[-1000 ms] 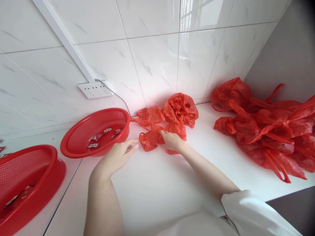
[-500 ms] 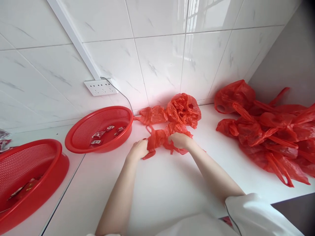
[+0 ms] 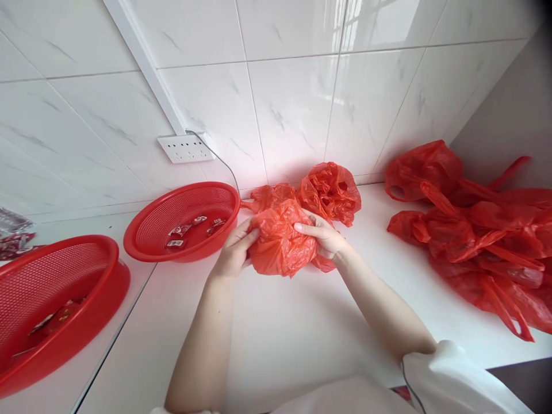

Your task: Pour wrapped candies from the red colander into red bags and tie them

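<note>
Between my two hands is a crumpled red plastic bag [image 3: 282, 244], bunched up above the white tabletop. My left hand [image 3: 235, 247] grips its left side, the thumb on top and the fingers partly behind it. On the right side my right hand [image 3: 323, 233] presses with its thumb on the front, its other fingers mostly hidden. Right behind lie another crumpled red bag [image 3: 271, 195] and a rounder bundle of red bags [image 3: 331, 192]. Some more red plastic shows under my right hand; whether it belongs to the held bag I cannot tell.
A red perforated basket [image 3: 142, 224] with several small wrapped packets [image 3: 179, 230] stands left of my hands. A second red basket [image 3: 107, 270] is nearer at far left. A heap of red plastic bags [image 3: 478, 230] covers the right side. A socket strip [image 3: 185, 148] with a cable is on the wall.
Both hands have lifted the red bag off the tabletop and bunched it. It lay stretched out between them before; now it is a rounded, crumpled mass closer to me.
</note>
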The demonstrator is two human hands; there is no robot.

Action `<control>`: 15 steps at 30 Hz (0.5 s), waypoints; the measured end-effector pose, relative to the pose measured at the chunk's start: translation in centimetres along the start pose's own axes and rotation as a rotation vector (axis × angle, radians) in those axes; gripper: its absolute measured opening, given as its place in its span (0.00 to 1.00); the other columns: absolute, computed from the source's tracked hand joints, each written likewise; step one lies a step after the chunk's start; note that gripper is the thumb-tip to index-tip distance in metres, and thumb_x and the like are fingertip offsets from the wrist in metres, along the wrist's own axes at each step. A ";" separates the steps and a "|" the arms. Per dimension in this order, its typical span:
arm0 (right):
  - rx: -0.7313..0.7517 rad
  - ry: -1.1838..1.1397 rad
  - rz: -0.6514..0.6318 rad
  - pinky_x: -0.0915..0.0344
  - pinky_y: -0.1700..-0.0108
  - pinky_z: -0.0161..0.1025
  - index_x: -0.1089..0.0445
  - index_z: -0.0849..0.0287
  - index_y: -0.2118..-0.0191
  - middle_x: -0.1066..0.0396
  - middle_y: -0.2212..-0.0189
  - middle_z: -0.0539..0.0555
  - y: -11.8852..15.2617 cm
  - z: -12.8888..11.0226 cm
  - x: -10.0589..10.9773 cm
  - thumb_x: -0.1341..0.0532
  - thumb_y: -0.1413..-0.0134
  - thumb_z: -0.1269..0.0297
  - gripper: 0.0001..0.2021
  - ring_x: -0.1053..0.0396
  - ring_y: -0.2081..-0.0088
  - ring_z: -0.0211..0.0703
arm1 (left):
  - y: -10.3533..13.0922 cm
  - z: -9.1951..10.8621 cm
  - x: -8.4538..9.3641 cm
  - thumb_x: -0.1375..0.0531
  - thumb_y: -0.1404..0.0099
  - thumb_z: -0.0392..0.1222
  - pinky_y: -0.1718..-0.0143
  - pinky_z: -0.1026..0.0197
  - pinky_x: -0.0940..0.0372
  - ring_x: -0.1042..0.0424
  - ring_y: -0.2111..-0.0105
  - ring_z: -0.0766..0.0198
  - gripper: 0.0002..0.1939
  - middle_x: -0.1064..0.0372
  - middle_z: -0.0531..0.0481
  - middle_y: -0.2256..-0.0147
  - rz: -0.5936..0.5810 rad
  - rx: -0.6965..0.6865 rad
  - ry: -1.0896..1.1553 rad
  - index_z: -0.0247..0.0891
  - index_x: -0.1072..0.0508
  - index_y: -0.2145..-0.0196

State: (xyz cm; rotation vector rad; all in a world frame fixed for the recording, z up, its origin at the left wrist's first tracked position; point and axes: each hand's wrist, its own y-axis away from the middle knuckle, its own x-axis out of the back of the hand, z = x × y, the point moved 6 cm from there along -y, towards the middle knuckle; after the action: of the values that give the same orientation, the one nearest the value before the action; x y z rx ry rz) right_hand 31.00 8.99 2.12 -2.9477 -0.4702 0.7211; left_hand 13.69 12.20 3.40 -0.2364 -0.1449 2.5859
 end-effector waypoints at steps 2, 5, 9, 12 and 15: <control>0.074 0.011 0.095 0.30 0.52 0.42 0.31 0.53 0.51 0.25 0.56 0.52 0.2 -1.3 1.1 0.29 0.53 0.59 0.23 0.26 0.58 0.44 | 0.2 0.5 1.2 0.36 0.41 0.54 0.84 0.68 0.48 0.42 0.85 0.72 0.21 0.34 0.54 0.77 0.053 -0.013 0.026 0.39 0.26 0.55; 0.182 0.094 0.229 0.30 0.56 0.39 0.30 0.53 0.56 0.25 0.61 0.49 1.0 -3.7 3.4 0.30 0.52 0.60 0.17 0.26 0.62 0.41 | 0.7 1.6 3.5 0.37 0.42 0.55 0.88 0.69 0.57 0.51 0.88 0.75 0.19 0.40 0.57 0.81 0.119 -0.009 -0.049 0.39 0.25 0.59; 0.301 0.361 0.428 0.31 0.59 0.41 0.31 0.54 0.60 0.27 0.64 0.50 2.3 -6.3 6.5 0.33 0.48 0.58 0.12 0.28 0.64 0.41 | 1.7 3.2 5.4 0.38 0.42 0.55 0.86 0.67 0.51 0.48 0.87 0.72 0.17 0.42 0.57 0.83 0.098 -0.050 -0.246 0.39 0.24 0.64; 0.315 0.857 0.624 0.32 0.56 0.46 0.30 0.56 0.58 0.28 0.58 0.55 3.2 -7.5 7.6 0.37 0.46 0.61 0.10 0.29 0.60 0.45 | 2.6 4.4 4.3 0.36 0.43 0.52 0.80 0.65 0.42 0.40 0.81 0.69 0.14 0.37 0.54 0.81 -0.018 -0.048 -0.489 0.38 0.23 0.66; 0.401 1.219 0.675 0.34 0.52 0.49 0.28 0.55 0.56 0.30 0.53 0.57 4.1 -8.6 6.0 0.43 0.44 0.67 0.11 0.31 0.52 0.50 | 3.6 5.3 1.6 0.37 0.41 0.47 0.71 0.63 0.38 0.32 0.72 0.64 0.10 0.28 0.51 0.72 -0.143 0.007 -0.814 0.39 0.20 0.66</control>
State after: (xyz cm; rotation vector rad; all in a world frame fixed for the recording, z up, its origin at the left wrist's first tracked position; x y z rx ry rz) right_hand 41.18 7.00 6.53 -2.4669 0.6775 -0.8874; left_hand 9.48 9.68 7.79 0.8087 -0.4208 2.3841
